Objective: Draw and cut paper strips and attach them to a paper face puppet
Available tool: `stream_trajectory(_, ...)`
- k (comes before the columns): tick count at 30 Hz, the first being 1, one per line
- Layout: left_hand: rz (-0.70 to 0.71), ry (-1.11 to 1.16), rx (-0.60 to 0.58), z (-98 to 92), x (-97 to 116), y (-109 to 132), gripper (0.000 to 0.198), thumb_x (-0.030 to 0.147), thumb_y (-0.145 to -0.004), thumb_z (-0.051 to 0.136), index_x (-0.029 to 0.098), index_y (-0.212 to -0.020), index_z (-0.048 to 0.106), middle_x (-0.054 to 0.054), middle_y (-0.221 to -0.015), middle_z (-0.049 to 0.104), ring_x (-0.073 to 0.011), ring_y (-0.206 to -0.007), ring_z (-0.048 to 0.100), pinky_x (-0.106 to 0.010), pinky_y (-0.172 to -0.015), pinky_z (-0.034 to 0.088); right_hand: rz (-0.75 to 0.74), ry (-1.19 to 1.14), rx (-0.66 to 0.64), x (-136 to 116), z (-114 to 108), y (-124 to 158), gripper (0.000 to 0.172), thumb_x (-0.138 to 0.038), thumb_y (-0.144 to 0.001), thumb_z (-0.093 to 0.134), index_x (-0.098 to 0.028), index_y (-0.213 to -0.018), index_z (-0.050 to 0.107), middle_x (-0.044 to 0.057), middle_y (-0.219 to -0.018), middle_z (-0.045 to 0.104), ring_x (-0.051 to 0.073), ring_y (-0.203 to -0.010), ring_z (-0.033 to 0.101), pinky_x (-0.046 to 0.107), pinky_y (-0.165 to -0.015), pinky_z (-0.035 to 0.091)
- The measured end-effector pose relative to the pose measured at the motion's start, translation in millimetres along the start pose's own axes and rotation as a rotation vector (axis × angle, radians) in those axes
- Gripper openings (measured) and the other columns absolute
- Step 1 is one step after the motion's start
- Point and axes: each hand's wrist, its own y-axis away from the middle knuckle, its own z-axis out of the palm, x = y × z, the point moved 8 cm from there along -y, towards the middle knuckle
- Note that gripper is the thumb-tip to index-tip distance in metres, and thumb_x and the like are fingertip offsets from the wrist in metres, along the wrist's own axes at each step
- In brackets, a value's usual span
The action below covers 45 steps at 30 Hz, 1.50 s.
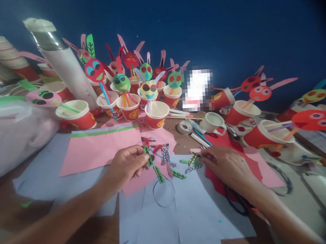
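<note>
My left hand (128, 162) pinches a small green paper strip (146, 151) with dark markings between thumb and fingers. At the right, my right hand (229, 165) has its fingertips closed on a patterned green paper strip (193, 158), beside another strip with a leaf-like drawing (195, 168). Between the hands lie more cut strips, among them a green one (159, 174), another green one (178, 174) and black-and-white ones (165, 153). A circle outline (164, 194) is drawn on the white paper (196, 208) below them.
Paper cups (128, 111) holding paper-faced, eared figures line the back. A tall flask (62, 65) leans at the left near a plastic bag (17, 131). A mug (213, 123), tape roll (184, 127) and pens (199, 139) sit behind my right hand. Pink paper (98, 151) lies at left.
</note>
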Motion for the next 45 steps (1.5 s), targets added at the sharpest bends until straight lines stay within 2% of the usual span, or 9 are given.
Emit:
stream_trajectory(5, -0.022, 0.025, -0.016, 3.7, -2.6, 0.7, 0.017, 0.030, -0.079, 0.059, 0.015, -0.073, 0.054, 0.002, -0.058, 0.059, -0.0037, -0.041, 0.042, -0.014, -0.036, 0.031, 0.107, -0.128, -0.057, 14.3, 2.9, -1.8, 0.011, -0.034, -0.078, 0.056, -0.026, -0.076, 0.064, -0.002, -0.071, 0.067, 0.019, -0.066, 0.062, 0.026, -0.055, 0.039)
stream_trajectory(10, -0.026, 0.064, -0.050, 8.4, 1.4, 6.3, 0.019, 0.029, -0.075, 0.061, 0.017, -0.066, 0.050, 0.007, -0.041, 0.049, -0.0041, -0.035, 0.039, -0.014, -0.033, 0.031, 0.216, -0.392, 0.040, 21.8, -20.2, 0.7, 0.019, -0.043, -0.075, 0.057, -0.024, -0.076, 0.062, -0.001, -0.066, 0.064, 0.016, -0.058, 0.057, 0.025, -0.051, 0.040)
stream_trajectory(13, -0.046, 0.059, -0.049, 11.5, 3.0, 8.6, 0.021, 0.028, -0.074, 0.061, 0.017, -0.061, 0.048, 0.006, -0.038, 0.049, -0.0038, -0.032, 0.038, -0.013, -0.031, 0.029, 0.181, -0.756, 0.002, -10.7, -24.3, 4.4, 0.020, -0.042, -0.073, 0.060, -0.022, -0.071, 0.059, -0.001, -0.063, 0.060, 0.014, -0.057, 0.054, 0.022, -0.052, 0.041)
stream_trajectory(16, -0.088, 0.053, -0.038, 14.8, 1.9, 9.9, 0.022, 0.028, -0.071, 0.062, 0.017, -0.059, 0.047, 0.006, -0.036, 0.049, -0.0037, -0.029, 0.037, -0.013, -0.030, 0.027, 0.134, -1.056, -0.196, -65.3, -8.0, 9.5, 0.015, -0.034, -0.073, 0.062, -0.020, -0.069, 0.058, -0.003, -0.063, 0.057, 0.011, -0.058, 0.052, 0.020, -0.055, 0.041)
stream_trajectory(19, -0.139, 0.090, -0.038, 17.8, -1.3, 11.4, 0.021, 0.026, -0.069, 0.064, 0.017, -0.059, 0.048, 0.006, -0.038, 0.051, -0.0041, -0.029, 0.039, -0.014, -0.030, 0.029, 0.035, -1.178, -0.385, -114.4, 11.2, 13.2, 0.014, -0.031, -0.074, 0.060, -0.019, -0.069, 0.057, -0.004, -0.061, 0.051, 0.009, -0.056, 0.046, 0.020, -0.052, 0.037)
stream_trajectory(22, -0.143, 0.129, -0.067, 20.5, -2.4, 12.7, 0.017, 0.024, -0.069, 0.063, 0.016, -0.061, 0.050, 0.005, -0.041, 0.053, -0.0044, -0.031, 0.041, -0.014, -0.032, 0.029, -0.006, -1.189, -0.354, -130.3, 17.8, 9.3, 0.015, -0.029, -0.076, 0.057, -0.018, -0.066, 0.053, -0.005, -0.060, 0.048, 0.009, -0.056, 0.043, 0.020, -0.052, 0.035)
stream_trajectory(28, -0.146, 0.190, -0.082, 20.5, -6.8, 12.6, 0.020, 0.031, -0.071, 0.062, 0.015, -0.064, 0.054, 0.003, -0.043, 0.053, -0.0067, -0.036, 0.045, -0.016, -0.036, 0.033, 0.048, -1.152, -0.276, -126.1, 19.9, 2.9, 0.017, -0.029, -0.075, 0.057, -0.018, -0.063, 0.051, -0.006, -0.057, 0.043, 0.009, -0.053, 0.038, 0.020, -0.049, 0.031)
stream_trajectory(37, -0.184, 0.168, -0.118, 22.7, -7.1, 13.3, 0.012, 0.024, -0.067, 0.055, 0.013, -0.070, 0.057, -0.001, -0.050, 0.060, -0.0091, -0.040, 0.049, -0.019, -0.039, 0.034, 0.055, -1.130, -0.239, -122.4, 24.9, 0.4, 0.017, -0.025, -0.075, 0.055, -0.018, -0.061, 0.048, -0.006, -0.055, 0.041, 0.008, -0.051, 0.037, 0.020, -0.047, 0.029)
stream_trajectory(45, -0.177, 0.174, -0.026, 19.1, -10.4, 10.1, 0.022, 0.034, -0.071, 0.062, 0.014, -0.063, 0.054, 0.001, -0.044, 0.057, -0.0080, -0.036, 0.047, -0.018, -0.037, 0.034, 0.042, -1.149, -0.250, -122.3, 23.9, 0.5, 0.017, -0.028, -0.077, 0.056, -0.018, -0.064, 0.053, -0.005, -0.057, 0.046, 0.009, -0.053, 0.040, 0.020, -0.049, 0.032)
